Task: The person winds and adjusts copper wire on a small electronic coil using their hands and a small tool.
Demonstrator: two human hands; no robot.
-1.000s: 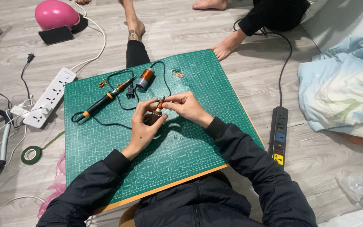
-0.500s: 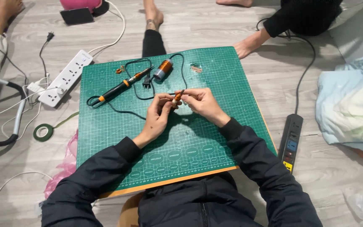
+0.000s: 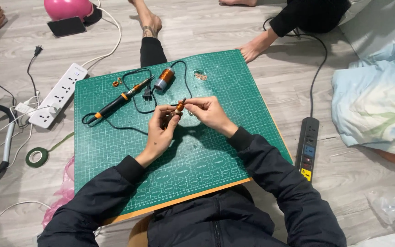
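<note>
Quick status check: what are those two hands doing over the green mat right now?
Left hand and right hand pinch a small copper-wound part together. Above the green cutting mat. Soldering iron lies beyond, clear.

Home floor – wood planks [image 3: 216, 32], rumpled bedding [image 3: 376, 105], bare feet [image 3: 149, 23] nearby.

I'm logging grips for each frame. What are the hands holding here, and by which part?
Both hands pinch one small copper-wound piece: the left hand at its lower end, the right hand at its upper side. Finer detail cannot be told.
</note>
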